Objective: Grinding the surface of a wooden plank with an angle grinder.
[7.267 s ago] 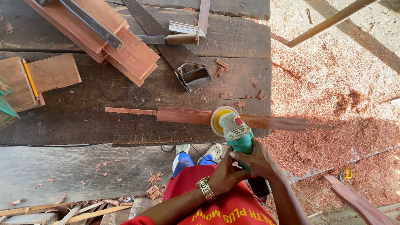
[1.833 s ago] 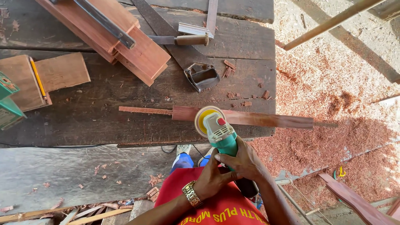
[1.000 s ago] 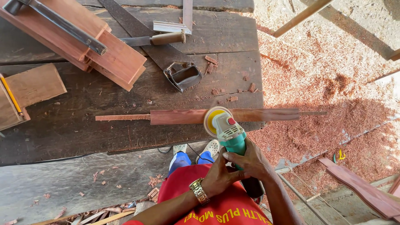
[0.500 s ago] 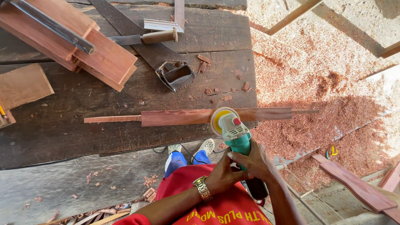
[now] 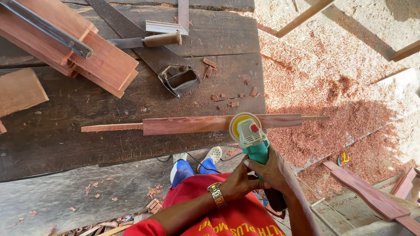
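**Sanding the red strip at the bench edge**

You are holding the green angle grinder (image 5: pixel 256 146) with both hands, its yellow disc (image 5: pixel 242 123) lying on the long red wooden strip (image 5: pixel 197 124). Your right hand (image 5: pixel 273 170) is wrapping the grinder's body, fingers (image 5: pixel 258 168) closed around it; your left hand (image 5: pixel 236 183), wearing a gold watch (image 5: pixel 216 194), is closing on the same body from the other side. The strip is lying across the near edge of the dark bench (image 5: pixel 65 144), its thin right end sticking out past the bench over the red sawdust (image 5: pixel 332 131) on the floor.

Beyond the strip, further from you, a handsaw (image 5: pixel 144 43) is lying flat with its dark metal handle (image 5: pixel 180 81) nearest the strip, and a chisel with a wooden handle (image 5: pixel 153 40) is resting across the blade. Up and to the left of the strip, red boards (image 5: pixel 87 57) are lying stacked.

You appear to be in the middle of smoothing the strip's face. The next move, as I judge it, is calling for steady two-handed pressure, since nothing seems to be clamping the strip.
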